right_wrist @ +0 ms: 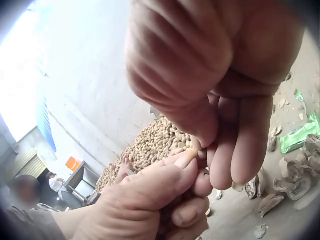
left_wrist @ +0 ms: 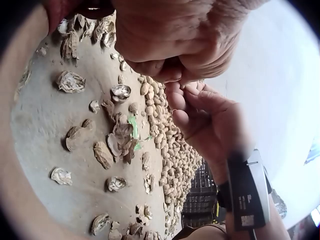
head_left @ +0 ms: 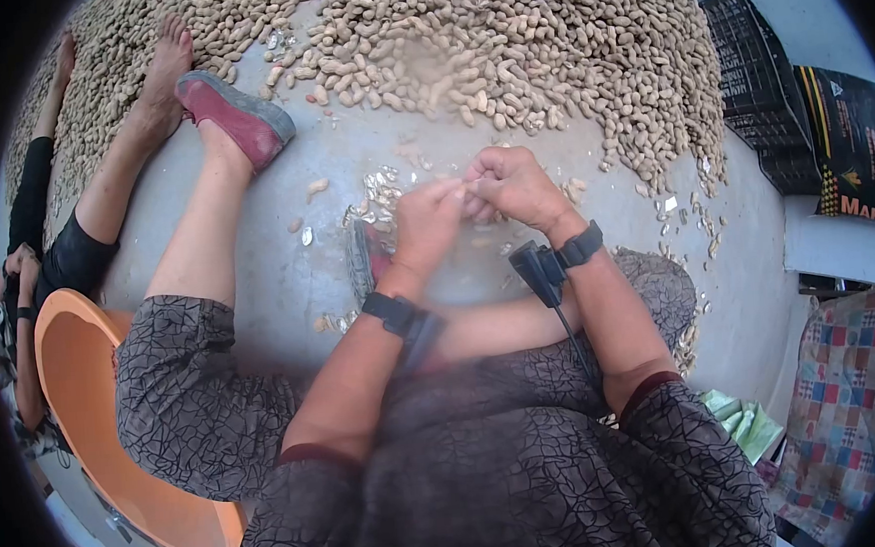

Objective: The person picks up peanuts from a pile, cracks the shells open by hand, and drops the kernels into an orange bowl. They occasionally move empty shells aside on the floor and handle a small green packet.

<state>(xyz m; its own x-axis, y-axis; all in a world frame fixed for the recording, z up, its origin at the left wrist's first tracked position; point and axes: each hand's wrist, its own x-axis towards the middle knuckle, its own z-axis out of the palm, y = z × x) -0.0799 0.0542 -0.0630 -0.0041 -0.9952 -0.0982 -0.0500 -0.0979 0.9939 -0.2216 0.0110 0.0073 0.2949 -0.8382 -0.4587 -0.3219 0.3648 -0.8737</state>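
Both hands meet fingertip to fingertip above the floor in front of the lap. In the right wrist view a small peanut (right_wrist: pixel 201 153), mostly hidden, sits between the fingertips of both hands. My left hand (head_left: pixel 426 224) pinches it from one side, thumb laid along the curled fingers. From the other side my right hand (head_left: pixel 519 188) pinches it with thumb and bent fingers. Beneath the hands lie broken peanut shells (left_wrist: pixel 71 82), several of them split open. A large heap of unshelled peanuts (head_left: pixel 504 49) spreads along the far side.
A green wrapper (right_wrist: pixel 300 137) lies beside the shells. An orange tub (head_left: pixel 71 346) stands at the left, near another person's bare leg (head_left: pixel 116 183). Black crates (head_left: pixel 763 103) and a printed black sack (head_left: pixel 856 148) are at the right, with a patchwork cloth (head_left: pixel 837 409) nearer.
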